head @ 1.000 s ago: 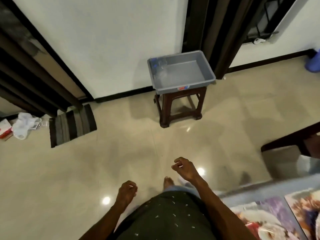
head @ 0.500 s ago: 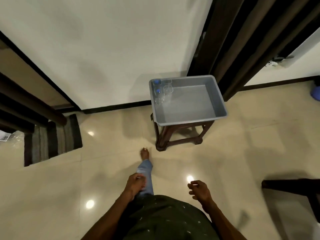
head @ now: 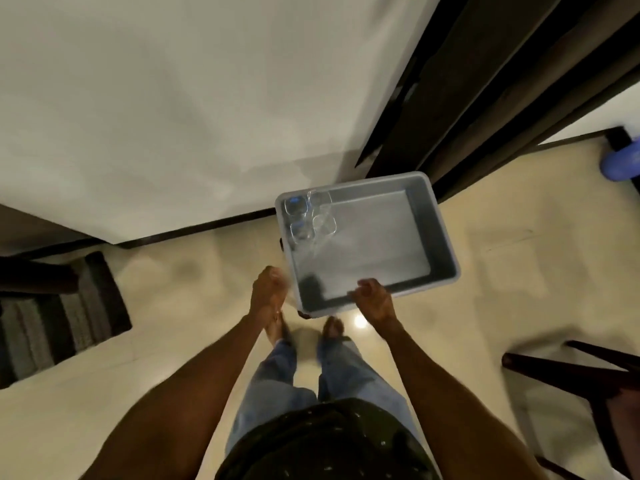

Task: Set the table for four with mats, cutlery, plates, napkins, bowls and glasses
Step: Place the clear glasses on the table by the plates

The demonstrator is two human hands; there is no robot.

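Observation:
A grey plastic tub stands on a low stool right in front of me. Several clear glasses are clustered in its far left corner; the rest of the tub's floor is bare. My left hand hangs just outside the tub's near left corner, its fingers loosely curled and holding nothing. My right hand hovers at the tub's near rim, fingers loosely curled and holding nothing; whether it touches the rim I cannot tell. Both hands are a little blurred.
A white wall rises behind the tub, with a dark door frame to its right. A striped floor mat lies at the left. A dark wooden chair stands at the right, and a blue object sits on the floor at the far right.
I have walked up to the tub, which now sits close below me. Both hands have risen from my sides to the tub's near edge.

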